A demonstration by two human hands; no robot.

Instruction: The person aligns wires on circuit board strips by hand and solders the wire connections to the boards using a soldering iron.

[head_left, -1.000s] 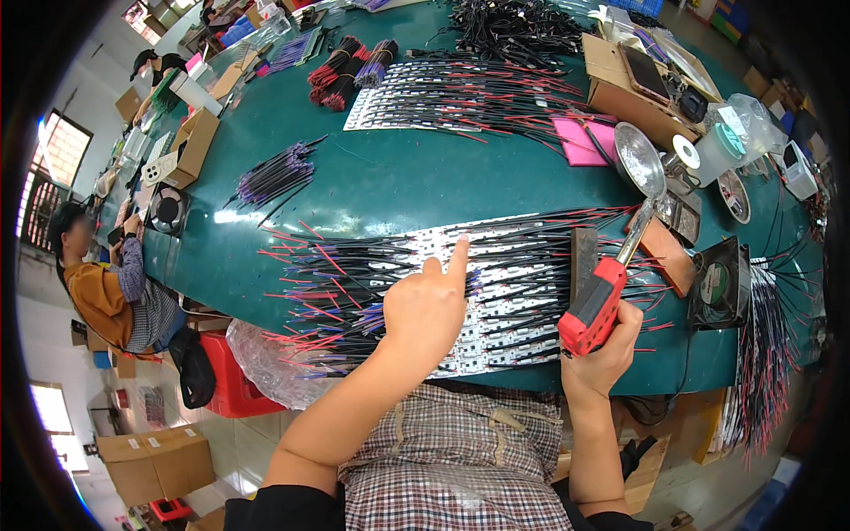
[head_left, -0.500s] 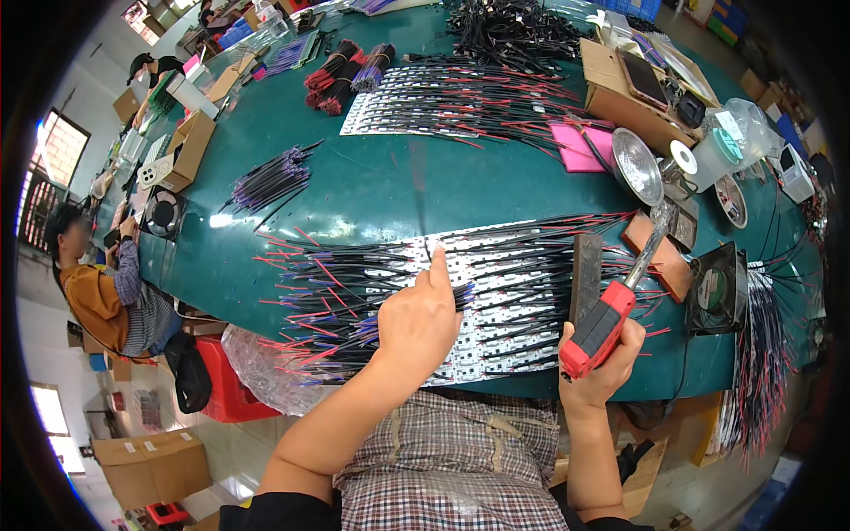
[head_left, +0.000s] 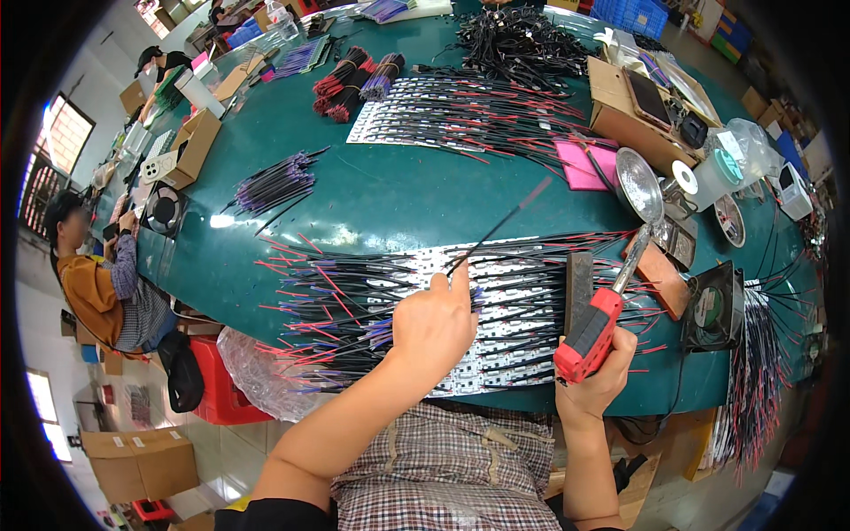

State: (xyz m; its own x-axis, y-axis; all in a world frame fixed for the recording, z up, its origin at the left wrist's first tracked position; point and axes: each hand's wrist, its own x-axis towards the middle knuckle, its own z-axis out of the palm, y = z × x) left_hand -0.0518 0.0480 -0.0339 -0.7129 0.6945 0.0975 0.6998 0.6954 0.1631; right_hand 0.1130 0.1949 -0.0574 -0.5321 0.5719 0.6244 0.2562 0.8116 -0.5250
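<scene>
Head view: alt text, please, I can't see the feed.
A person's left hand holds a dark wire above a wired white circuit-board panel, while the right hand grips a red-and-black gun-shaped tool with a metal barrel. A second wired panel lies farther back on the green table.

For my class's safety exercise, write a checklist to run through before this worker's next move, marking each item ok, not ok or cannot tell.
1. Soldering iron gripped by its handle in the right hand: ok.
2. Iron tip clear of the left hand: ok; it points away, toward the metal dish.
3. Dark wire held at the left fingertips: ok; its far end extends beyond the white board.
4. Wire's near end lined up on the board: cannot tell; too small and partly hidden.
5. Dark bar in place at the board's right side: ok.
6. Fan running: cannot tell.
</scene>
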